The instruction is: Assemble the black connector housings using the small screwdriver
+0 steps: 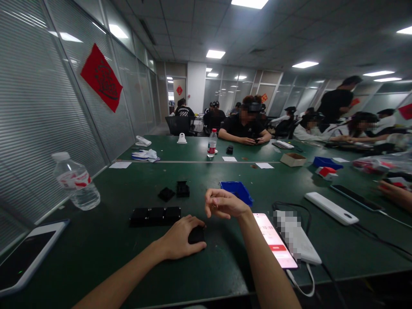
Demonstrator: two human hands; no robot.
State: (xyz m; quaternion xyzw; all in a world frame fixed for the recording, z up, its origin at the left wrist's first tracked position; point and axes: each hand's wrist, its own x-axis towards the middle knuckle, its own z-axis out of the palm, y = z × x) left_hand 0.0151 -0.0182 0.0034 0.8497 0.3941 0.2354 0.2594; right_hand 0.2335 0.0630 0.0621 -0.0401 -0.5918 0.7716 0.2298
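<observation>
Your left hand steadies a black block on the green table, thumb and fingers spread around its edges, while your right hand hangs above and beyond it, fingers loosely curled; whether they pinch something small, you cannot tell from this view. The block sits just right of a row of black boxes. A slack left grip could let the block skid on the smooth top, and a sweep of the right wrist might knock the blue tray behind it or the lit phone beside your forearm. By count: one block under your palm, three boxes in the row, one flat black piece and one open black piece beyond them, one blue tray close by, one lit phone, and two water bottles, one near, one far.
</observation>
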